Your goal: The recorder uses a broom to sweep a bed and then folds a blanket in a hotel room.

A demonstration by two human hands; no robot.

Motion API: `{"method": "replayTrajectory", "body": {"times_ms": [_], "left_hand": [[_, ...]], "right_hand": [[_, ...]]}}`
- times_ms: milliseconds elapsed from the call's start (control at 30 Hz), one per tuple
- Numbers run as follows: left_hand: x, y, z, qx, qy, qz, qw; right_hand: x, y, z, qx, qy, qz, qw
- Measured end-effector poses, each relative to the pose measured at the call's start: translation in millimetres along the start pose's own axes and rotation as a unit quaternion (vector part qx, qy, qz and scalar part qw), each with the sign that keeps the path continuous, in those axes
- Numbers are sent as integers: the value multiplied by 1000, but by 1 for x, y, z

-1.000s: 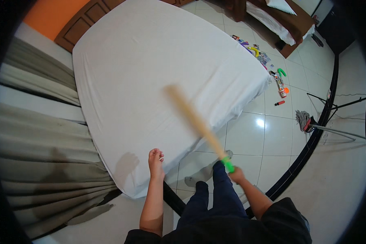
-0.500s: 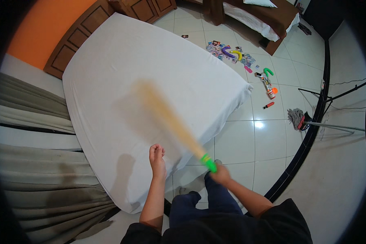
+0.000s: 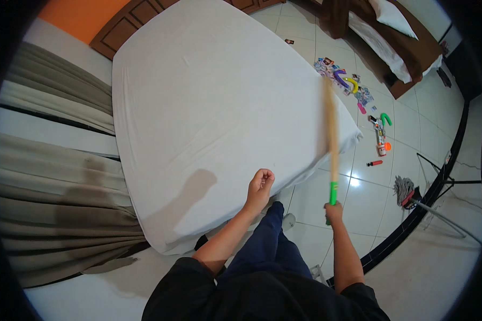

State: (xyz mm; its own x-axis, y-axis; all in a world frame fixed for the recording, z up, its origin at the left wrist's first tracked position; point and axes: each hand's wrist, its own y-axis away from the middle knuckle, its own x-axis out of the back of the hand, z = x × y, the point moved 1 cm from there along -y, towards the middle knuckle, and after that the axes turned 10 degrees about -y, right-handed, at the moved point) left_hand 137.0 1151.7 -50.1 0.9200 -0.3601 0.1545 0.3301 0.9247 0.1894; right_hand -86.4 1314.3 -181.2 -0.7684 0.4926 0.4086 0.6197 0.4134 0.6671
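Observation:
My right hand [image 3: 334, 213] is closed round the green handle of a stick broom [image 3: 332, 144]. Its long bundle of tan bristles points away from me over the bed's right edge, slightly blurred at the far tip. A white fitted sheet [image 3: 214, 96] covers the bed, with small wrinkles near its middle and front. My left hand [image 3: 262, 187] hovers over the near right part of the bed, fingers curled in loosely, with nothing visible in them.
Scattered cards [image 3: 365, 96], a purple curved toy [image 3: 339, 78], a yellow one [image 3: 352, 84] and a green one [image 3: 386, 119] lie on the tiles right of the bed. A mop [image 3: 405, 188] leans by the right wall; grey curtains [image 3: 64, 187] hang at left. Another bed [image 3: 412, 48] stands far right.
The broom has swung from over the middle of the bed to its right edge. My left hand has moved right, still curled. The whole view has shifted and turned.

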Motion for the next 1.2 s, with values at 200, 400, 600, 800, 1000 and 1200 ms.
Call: {"method": "replayTrajectory", "body": {"times_ms": [200, 400, 600, 800, 1000, 1200], "left_hand": [[1, -25, -7, -9, 17, 29, 999], [24, -58, 38, -59, 5, 85, 995], [48, -90, 52, -64, -33, 125, 990], [50, -113, 48, -32, -63, 121, 990], [23, -141, 67, -42, -79, 117, 989], [-42, -198, 112, -113, -106, 96, 983]], "right_hand": [[-25, 17, -45, 164, 11, -35, 986], [-125, 98, -90, 286, 406, -346, 796], [-132, 4, -106, 229, 475, -305, 793], [-27, -146, -138, 77, 131, 24, 988], [-31, -114, -173, 102, 81, 18, 991], [52, -82, -167, 149, 366, -135, 908]]}}
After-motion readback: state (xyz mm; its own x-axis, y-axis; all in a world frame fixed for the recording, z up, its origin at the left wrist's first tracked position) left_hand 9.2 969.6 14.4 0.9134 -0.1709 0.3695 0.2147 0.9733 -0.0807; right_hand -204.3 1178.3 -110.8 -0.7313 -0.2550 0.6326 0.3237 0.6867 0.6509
